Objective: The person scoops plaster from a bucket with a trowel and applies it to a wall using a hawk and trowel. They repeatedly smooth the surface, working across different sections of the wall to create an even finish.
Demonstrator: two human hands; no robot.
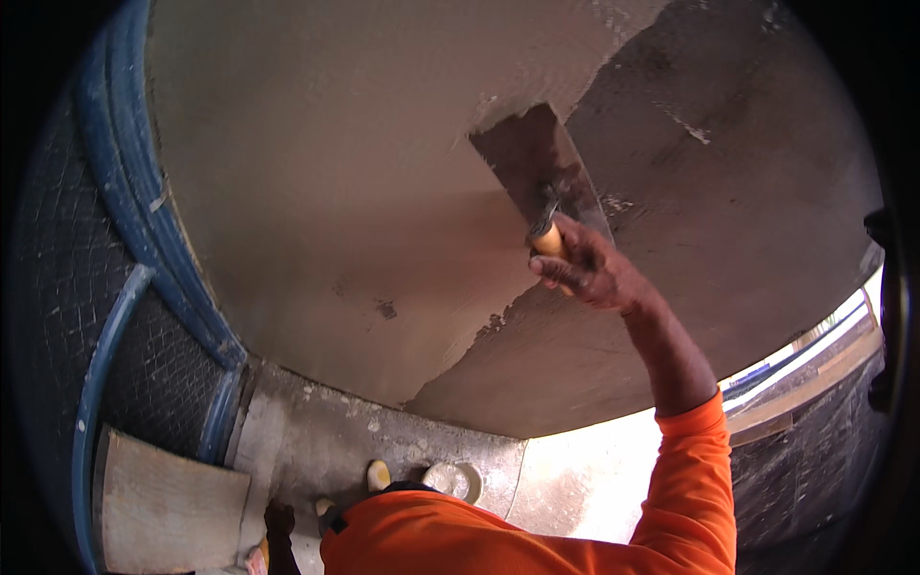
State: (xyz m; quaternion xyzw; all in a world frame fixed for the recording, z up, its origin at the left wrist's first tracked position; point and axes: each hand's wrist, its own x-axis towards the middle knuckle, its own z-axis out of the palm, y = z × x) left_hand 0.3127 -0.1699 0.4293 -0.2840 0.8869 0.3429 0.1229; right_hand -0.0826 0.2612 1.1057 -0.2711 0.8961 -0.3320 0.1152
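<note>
My right hand [596,270] is closed around the wooden handle of a plastering trowel [530,153]. The trowel's wide metal blade lies against the wall, at the border between a smooth, lighter plaster coat [316,163] and a darker, rougher wall area [728,192]. A little plaster shows along the blade's upper edge. Low at the left, my left hand [279,517] hangs beside my body, dark and small. Its fingers cannot be made out, and a small pinkish and yellow thing [257,558] shows just below it.
On the floor by my yellow-toed boots [379,474] stands a round pale bucket [454,481]. A blue metal frame with mesh [134,182] borders the wall at left, with a flat board [172,503] below it. Brightly lit ground [594,470] lies at lower right.
</note>
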